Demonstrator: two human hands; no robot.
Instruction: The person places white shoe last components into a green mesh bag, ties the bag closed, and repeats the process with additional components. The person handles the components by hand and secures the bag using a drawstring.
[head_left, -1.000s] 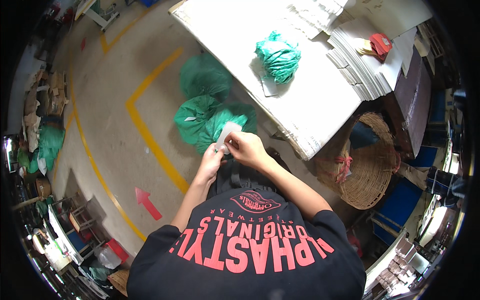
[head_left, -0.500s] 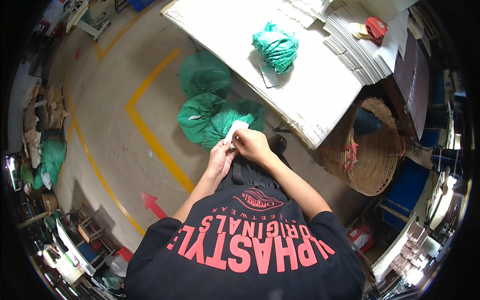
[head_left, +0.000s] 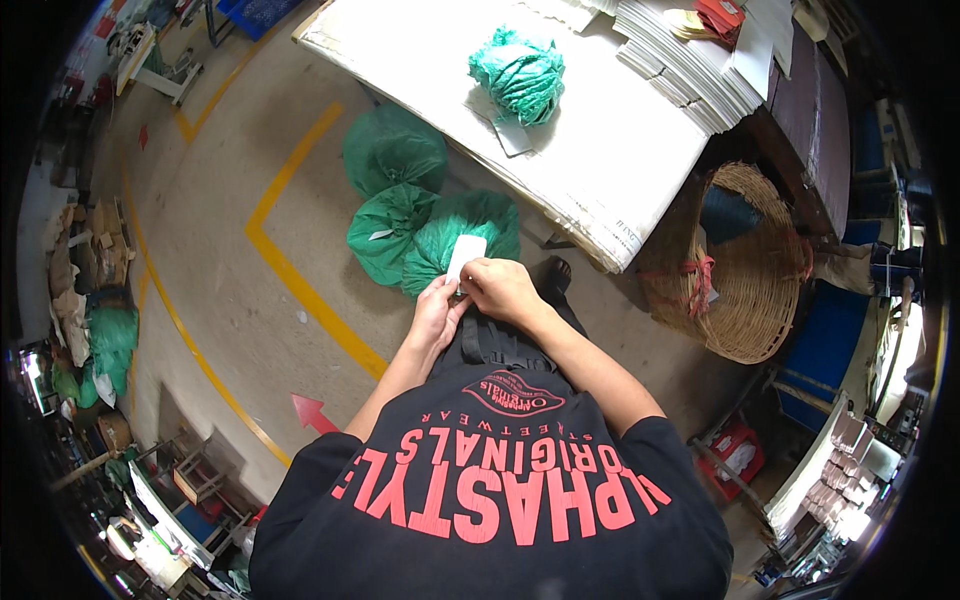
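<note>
A small white tag [head_left: 468, 250] stands up between my hands, just over the gathered top of a green mesh sack [head_left: 437, 247]. My left hand [head_left: 437, 312] pinches its lower edge with thumb and fingers. From the other side my right hand [head_left: 500, 286] is closed at the same edge, its fingertips partly hidden. Whether a string or tie runs between the fingers I cannot tell. Two more filled green sacks [head_left: 394, 150] rest on the floor just beyond, and one carries a small white label [head_left: 380, 235].
To the right stands a white-topped table [head_left: 600, 165] with a green net bundle [head_left: 518, 75] and stacked white sheets [head_left: 685, 65]. A large wicker basket [head_left: 745, 325] is beside it. Yellow lines [head_left: 290, 268] mark the floor at left.
The view has shifted slightly, so the table and bundle sit farther left and higher. Both hands keep their hold on the tag, which appears a little more upright.
</note>
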